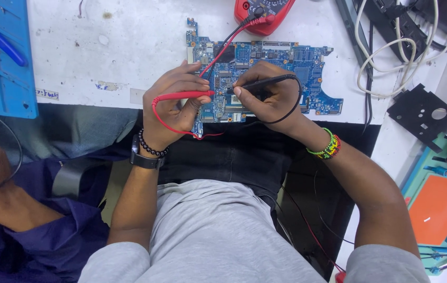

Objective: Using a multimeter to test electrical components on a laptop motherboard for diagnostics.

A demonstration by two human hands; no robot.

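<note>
White tabletop (103, 57): carried the work; its near edge ran just under both hands, with bare room to the left.
Blue circuit board (286, 68): lay flat near that edge, its near-left corner overhanging slightly.
Red meter (257, 15): sat just beyond the board, its leads trailing down to both hands.
Cables (386, 63): crowded the right side, leaving little room to move there.
Left hand (173, 102): was closed around the red probe (184, 96), tip at the board's middle.
Right hand (268, 91): pinched the black probe (265, 81), tip close beside the red one.
Care: judging by the dense parts, steady, separate tips and braced wrists would suit best.
</note>
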